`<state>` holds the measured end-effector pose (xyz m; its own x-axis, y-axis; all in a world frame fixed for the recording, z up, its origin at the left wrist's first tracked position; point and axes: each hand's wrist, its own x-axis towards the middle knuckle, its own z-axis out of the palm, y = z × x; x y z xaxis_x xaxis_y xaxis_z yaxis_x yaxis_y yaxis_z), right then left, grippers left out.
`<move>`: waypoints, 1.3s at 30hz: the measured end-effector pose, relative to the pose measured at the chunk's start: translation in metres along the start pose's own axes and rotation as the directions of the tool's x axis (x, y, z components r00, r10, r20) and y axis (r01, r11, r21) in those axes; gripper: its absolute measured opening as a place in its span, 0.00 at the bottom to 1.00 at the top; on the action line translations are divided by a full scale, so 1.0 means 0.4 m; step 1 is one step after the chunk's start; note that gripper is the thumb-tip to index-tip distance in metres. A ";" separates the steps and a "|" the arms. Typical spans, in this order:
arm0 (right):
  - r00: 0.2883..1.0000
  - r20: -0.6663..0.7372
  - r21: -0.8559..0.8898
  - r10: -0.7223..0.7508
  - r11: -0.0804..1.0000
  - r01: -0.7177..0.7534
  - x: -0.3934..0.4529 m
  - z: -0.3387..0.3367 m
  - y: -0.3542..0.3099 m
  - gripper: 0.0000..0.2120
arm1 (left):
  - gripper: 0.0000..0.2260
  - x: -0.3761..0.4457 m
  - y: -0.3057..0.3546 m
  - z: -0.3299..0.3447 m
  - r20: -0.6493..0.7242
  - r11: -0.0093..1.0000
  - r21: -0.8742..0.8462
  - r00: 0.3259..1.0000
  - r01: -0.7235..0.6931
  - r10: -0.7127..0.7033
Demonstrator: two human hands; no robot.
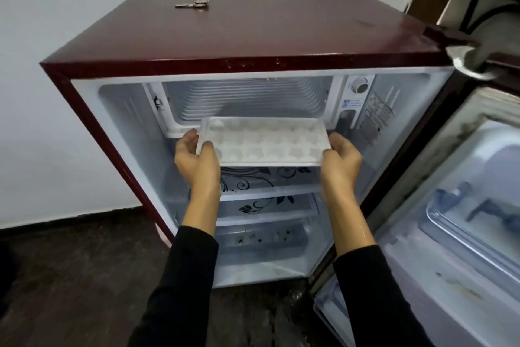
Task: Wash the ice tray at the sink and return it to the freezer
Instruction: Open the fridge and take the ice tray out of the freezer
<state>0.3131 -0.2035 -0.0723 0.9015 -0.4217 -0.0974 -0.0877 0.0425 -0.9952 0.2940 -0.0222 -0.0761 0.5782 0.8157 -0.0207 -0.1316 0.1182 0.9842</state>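
Head cam: left hand [197,162] and right hand [342,161] are both gripping the clear plastic ice tray [263,144] by its ends, in front of the maroon mini fridge [253,34]'s open freezer slot, with metal keys [194,3] lying on top and dark floor [70,276] below.

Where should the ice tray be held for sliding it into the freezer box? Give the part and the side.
Hold the ice tray by its two short ends, as the left hand and right hand do now. It is long, flat and level, so end grips from below probably keep it steady and leave the far edge free to enter the freezer compartment.

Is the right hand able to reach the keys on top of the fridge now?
Probably not at once: the right hand grips one end of the ice tray. The path to the keys on the fridge top looks unobstructed.
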 end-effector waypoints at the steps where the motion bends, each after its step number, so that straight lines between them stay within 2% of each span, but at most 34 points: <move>1: 1.000 -0.017 0.010 0.013 1.000 -0.013 -0.025 -0.027 0.005 0.23 | 0.16 -0.029 -0.002 -0.017 -0.007 1.000 -0.005 1.000 0.023 -0.023; 10: 0.978 -0.207 0.055 0.008 0.999 0.004 -0.271 -0.311 0.035 0.20 | 0.12 -0.332 0.011 -0.163 0.045 0.975 -0.079 0.978 0.205 -0.202; 18: 0.906 -0.422 0.070 -0.034 0.995 0.070 -0.493 -0.622 0.050 0.12 | 0.09 -0.642 0.041 -0.246 0.240 0.962 -0.065 0.940 0.267 -0.244; 23: 0.820 -0.571 0.072 -0.047 0.992 0.106 -0.612 -0.813 0.061 0.10 | 0.10 -0.829 0.052 -0.266 0.402 0.947 -0.044 0.873 0.319 -0.275; 28: 0.677 -0.736 0.100 -0.020 0.986 0.137 -0.728 -1.018 0.056 0.10 | 0.10 -1.024 0.059 -0.250 0.597 0.937 0.032 0.745 0.348 -0.297; 35: 0.396 -0.917 0.138 0.045 0.968 0.209 -0.867 -1.244 0.042 0.10 | 0.10 -1.287 0.057 -0.206 0.788 0.926 0.156 0.522 0.343 -0.327; 39: 0.189 -0.979 0.120 0.074 0.962 0.245 -0.933 -1.364 0.039 0.09 | 0.10 -1.443 0.061 -0.181 0.873 0.905 0.243 0.328 0.348 -0.360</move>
<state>-0.2561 -0.5396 -0.0522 -0.2512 -0.9635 -0.0929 0.1871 0.0458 -0.9813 -0.1013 -0.4492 -0.0527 0.9403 -0.2696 -0.2078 0.2776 0.2538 0.9266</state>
